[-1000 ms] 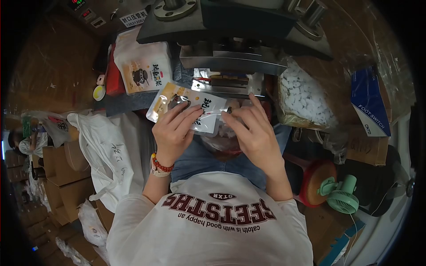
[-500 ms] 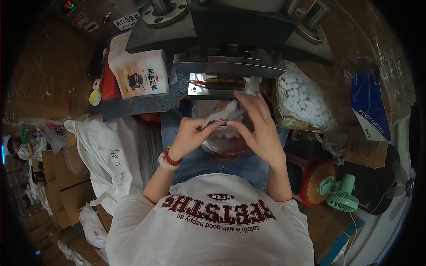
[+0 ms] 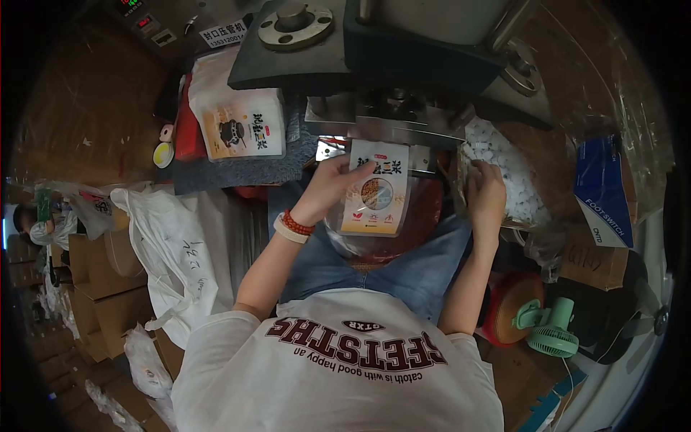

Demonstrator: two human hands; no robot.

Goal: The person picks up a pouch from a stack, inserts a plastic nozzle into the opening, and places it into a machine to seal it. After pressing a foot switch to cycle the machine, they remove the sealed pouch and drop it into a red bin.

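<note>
My left hand [image 3: 330, 189] is closed on the upper left edge of a printed pouch [image 3: 376, 216], thumb across its front. The pouch hangs upright, white with an orange lower band and a round window. Behind its top edge is the metal jaw of a press [image 3: 338, 115]. My right hand [image 3: 486, 193] is at the left side of a box of small white plastic pieces [image 3: 512, 169], fingers curled down. What its fingertips hold, if anything, I cannot make out. Below the pouch, a clear plastic bag lies over a red bowl-like container [image 3: 421, 229] at my lap.
A stack of printed pouches [image 3: 248, 129] lies on a grey cloth [image 3: 237, 171] to the left. A blue foot switch box [image 3: 603, 191] stands at the right. Below it are a cardboard box [image 3: 597, 263] and a green fan [image 3: 554, 337]. A white sack [image 3: 173, 252] is at left.
Both hands were together on a crumpled-looking pouch over my lap. Now the pouch is upright in my left hand near the press, and my right hand has moved right to the box.
</note>
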